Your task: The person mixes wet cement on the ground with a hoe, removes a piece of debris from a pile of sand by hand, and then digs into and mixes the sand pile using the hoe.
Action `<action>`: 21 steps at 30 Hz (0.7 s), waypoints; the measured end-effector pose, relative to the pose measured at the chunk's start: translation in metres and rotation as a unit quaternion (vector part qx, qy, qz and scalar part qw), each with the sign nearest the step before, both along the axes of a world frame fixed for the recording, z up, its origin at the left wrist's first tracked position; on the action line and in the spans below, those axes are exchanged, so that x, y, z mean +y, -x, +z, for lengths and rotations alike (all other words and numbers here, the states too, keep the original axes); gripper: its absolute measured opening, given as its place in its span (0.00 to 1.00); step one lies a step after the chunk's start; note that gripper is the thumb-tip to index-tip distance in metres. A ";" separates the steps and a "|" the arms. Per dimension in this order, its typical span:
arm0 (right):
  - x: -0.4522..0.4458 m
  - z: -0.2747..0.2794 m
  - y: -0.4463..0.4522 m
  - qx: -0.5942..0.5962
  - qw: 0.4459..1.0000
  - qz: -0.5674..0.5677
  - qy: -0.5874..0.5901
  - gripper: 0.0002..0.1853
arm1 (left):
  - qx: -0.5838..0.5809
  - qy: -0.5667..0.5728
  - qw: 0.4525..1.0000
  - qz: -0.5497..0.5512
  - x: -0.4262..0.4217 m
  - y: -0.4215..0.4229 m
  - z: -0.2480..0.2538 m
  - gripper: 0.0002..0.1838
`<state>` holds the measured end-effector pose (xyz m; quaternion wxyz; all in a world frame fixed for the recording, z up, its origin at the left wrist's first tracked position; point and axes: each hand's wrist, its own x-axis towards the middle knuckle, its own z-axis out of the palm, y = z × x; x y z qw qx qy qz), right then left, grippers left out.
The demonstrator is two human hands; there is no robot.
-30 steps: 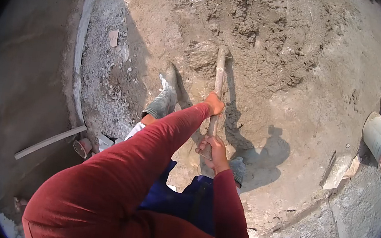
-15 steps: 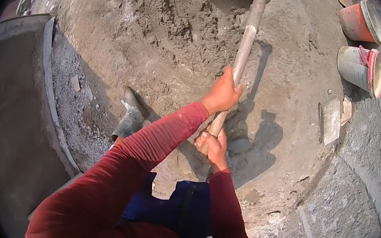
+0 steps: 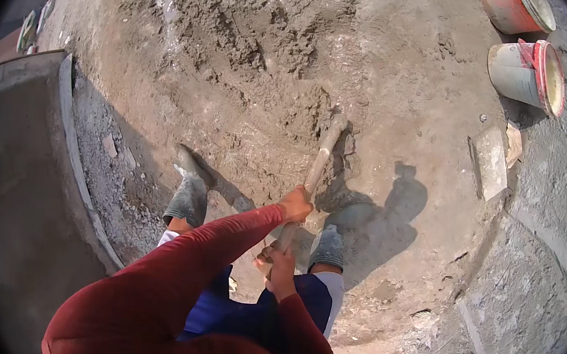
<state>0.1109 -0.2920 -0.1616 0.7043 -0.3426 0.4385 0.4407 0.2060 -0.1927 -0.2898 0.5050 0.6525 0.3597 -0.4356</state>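
The wooden handle of a hoe (image 3: 319,165) slants down toward my body. My left hand (image 3: 296,204) is wrapped round its middle, and my right hand (image 3: 277,271) grips it lower down, near my legs. The hoe's head end rests at the wet mortar (image 3: 243,39), where a small heap stands beside it; the blade is hidden. My two rubber boots, the left one (image 3: 189,194) and the right one (image 3: 329,245), stand on either side of the handle, smeared with grey.
Two paint buckets, one red and white (image 3: 519,11) and one white with a red rim (image 3: 527,75), lie on their sides at the upper right. Below them is a flat grey slab piece (image 3: 489,162). A low concrete edge (image 3: 75,132) runs along the left.
Both hands have drawn the hoe back toward my body, its head moving from the top of the view to the middle. A mortar heap now sits by the head, and my right boot shows.
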 end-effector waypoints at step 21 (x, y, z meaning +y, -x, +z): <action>0.041 -0.084 -0.152 -0.122 0.974 -0.186 -0.053 0.17 | -0.139 -0.103 0.941 -0.290 -0.012 -0.202 -0.061 0.32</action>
